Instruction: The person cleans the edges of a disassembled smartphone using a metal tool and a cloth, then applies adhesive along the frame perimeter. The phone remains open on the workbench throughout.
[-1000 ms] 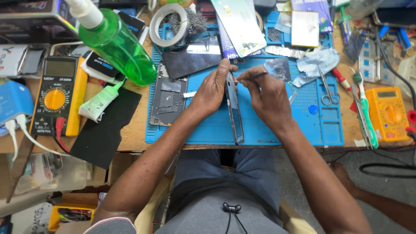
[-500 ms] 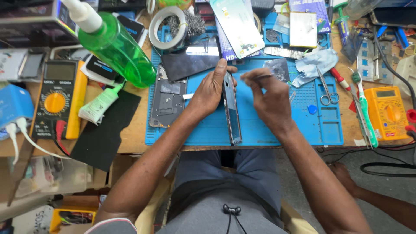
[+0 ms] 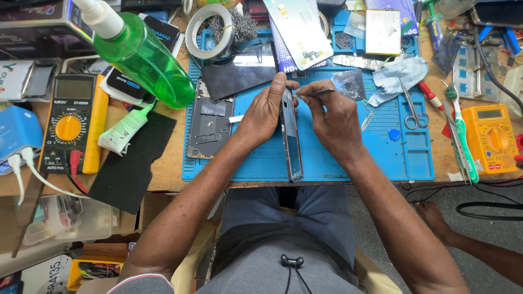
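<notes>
Mid-worktop, left hand (image 3: pixel 264 111) clamps thin, fragile phone frame (image 3: pixel 290 139) edgewise; right hand (image 3: pixel 335 117) pinches tweezers (image 3: pixel 316 92); hold the frame's rigid sides.

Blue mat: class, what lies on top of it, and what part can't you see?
On the mat: a phone frame held on edge by the left hand, an opened phone, scissors, cloth. The hands cover the mat beneath them.
</notes>
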